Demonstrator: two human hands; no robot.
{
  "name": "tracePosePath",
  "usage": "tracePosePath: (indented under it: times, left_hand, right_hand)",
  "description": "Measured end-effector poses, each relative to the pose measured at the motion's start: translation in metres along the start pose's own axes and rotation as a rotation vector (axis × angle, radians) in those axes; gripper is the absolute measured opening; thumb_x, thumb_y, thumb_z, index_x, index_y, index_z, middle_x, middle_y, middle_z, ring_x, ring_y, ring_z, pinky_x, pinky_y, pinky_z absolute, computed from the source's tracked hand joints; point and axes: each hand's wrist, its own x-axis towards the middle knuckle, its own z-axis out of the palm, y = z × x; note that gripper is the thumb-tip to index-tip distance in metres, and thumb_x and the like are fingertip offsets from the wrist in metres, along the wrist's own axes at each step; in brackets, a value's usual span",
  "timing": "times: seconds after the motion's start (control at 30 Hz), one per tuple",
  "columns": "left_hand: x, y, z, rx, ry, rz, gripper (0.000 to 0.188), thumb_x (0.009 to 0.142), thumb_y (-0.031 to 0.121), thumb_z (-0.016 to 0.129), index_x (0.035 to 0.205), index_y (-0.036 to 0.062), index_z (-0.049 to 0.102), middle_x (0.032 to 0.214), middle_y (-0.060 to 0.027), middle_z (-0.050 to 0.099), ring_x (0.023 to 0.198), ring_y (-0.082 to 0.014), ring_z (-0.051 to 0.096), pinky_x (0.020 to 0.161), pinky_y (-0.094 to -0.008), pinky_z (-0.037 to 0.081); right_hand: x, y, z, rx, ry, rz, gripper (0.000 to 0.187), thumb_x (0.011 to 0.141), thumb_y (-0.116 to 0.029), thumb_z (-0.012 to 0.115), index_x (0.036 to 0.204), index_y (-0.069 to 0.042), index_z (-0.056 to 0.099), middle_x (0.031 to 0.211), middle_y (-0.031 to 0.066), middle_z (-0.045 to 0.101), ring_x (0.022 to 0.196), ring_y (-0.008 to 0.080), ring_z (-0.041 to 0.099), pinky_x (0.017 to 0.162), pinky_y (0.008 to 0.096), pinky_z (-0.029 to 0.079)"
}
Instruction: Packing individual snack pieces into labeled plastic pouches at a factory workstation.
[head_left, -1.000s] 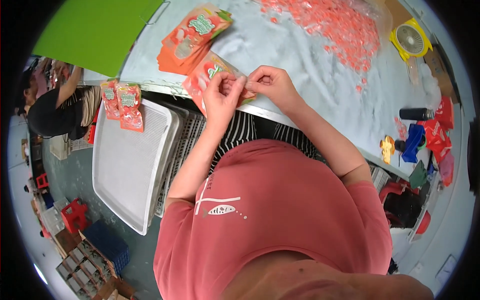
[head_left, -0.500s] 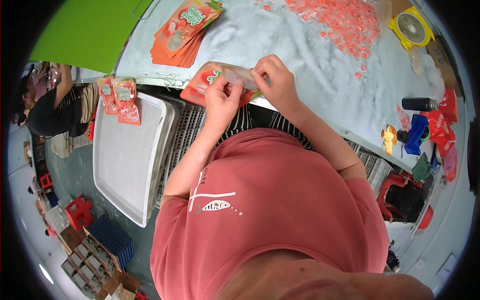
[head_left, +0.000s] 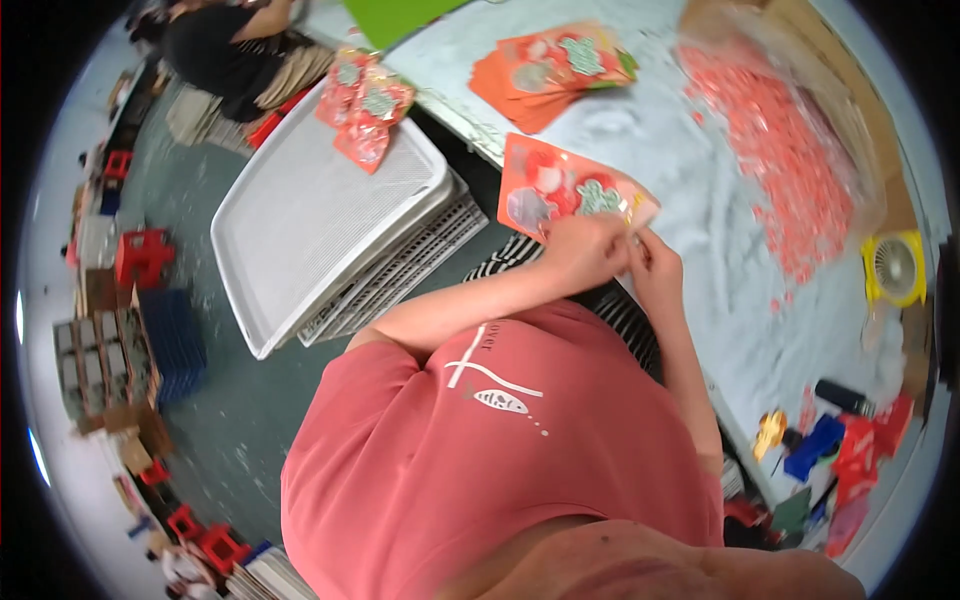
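Note:
A flat orange-red pouch (head_left: 562, 182) with pale green lettering and a small clear window lies between my hands at the table's edge. My left hand (head_left: 585, 250) is closed on the pouch's near side, by its right end. Close beside it, my right hand (head_left: 655, 268) pinches the pouch's right corner; the fingertips of both hands nearly meet there. Whether the pouch's mouth is parted cannot be seen. Just beyond lies a fanned stack of like pouches (head_left: 530, 95).
Small wrapped red candies (head_left: 790, 165) spread over the white table (head_left: 690, 200) at right, near a yellow fan (head_left: 895, 268). At left, filled pouches (head_left: 370, 100) rest on stacked white trays (head_left: 320, 220). A person in black (head_left: 215, 55) sits at far left.
My view has turned, so the table's things appear shifted. The pouch now lies front up, and my hands have moved from its top edge to its right corner.

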Motion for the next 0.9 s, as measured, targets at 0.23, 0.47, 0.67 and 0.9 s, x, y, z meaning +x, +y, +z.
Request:
tracePosePath:
  times: [0.23, 0.47, 0.67, 0.9]
  left_hand:
    - [-0.012, -0.012, 0.012, 0.189, -0.067, 0.055, 0.017, 0.075, 0.019, 0.066, 0.068, 0.0049, 0.06, 0.064, -0.013, 0.062, 0.06, -0.0322, 0.064, 0.053, -0.0439, 0.05]
    - [-0.014, 0.01, 0.001, 0.317, -0.197, 0.192, 0.014, 0.076, 0.015, 0.061, 0.067, 0.0047, 0.063, 0.067, -0.0116, 0.064, 0.059, -0.03, 0.064, 0.05, -0.0473, 0.047]
    - [-0.02, 0.018, 0.013, 0.188, -0.336, 0.39, 0.014, 0.077, 0.017, 0.061, 0.069, 0.0063, 0.066, 0.075, -0.0129, 0.065, 0.065, -0.0314, 0.065, 0.054, -0.0451, 0.049]
    - [-0.022, 0.018, -0.001, 0.14, -0.372, 0.329, 0.013, 0.082, 0.015, 0.059, 0.075, 0.0041, 0.058, 0.07, -0.0119, 0.061, 0.064, -0.032, 0.062, 0.055, -0.0438, 0.049]
  right_hand:
    - [0.0, -0.038, 0.003, 0.996, -0.121, 0.459, 0.028, 0.1, -0.008, 0.048, 0.122, 0.005, 0.059, 0.108, 0.0066, 0.066, 0.092, 0.0097, 0.061, 0.082, 0.0225, 0.048]
    - [-0.013, 0.01, 0.02, 0.596, -0.271, 0.371, 0.033, 0.094, -0.002, 0.047, 0.126, 0.001, 0.057, 0.115, 0.0063, 0.065, 0.1, 0.0152, 0.062, 0.085, 0.0267, 0.049]
    - [0.006, 0.0, 0.033, 1.437, -0.15, 0.34, 0.038, 0.097, -0.01, 0.05, 0.135, -0.004, 0.05, 0.124, 0.0071, 0.06, 0.111, 0.0177, 0.059, 0.094, 0.0341, 0.05]
    - [0.008, 0.02, 0.049, 1.206, -0.16, 0.323, 0.044, 0.095, -0.015, 0.057, 0.137, -0.006, 0.048, 0.126, 0.0065, 0.059, 0.113, 0.0166, 0.057, 0.095, 0.0329, 0.05]
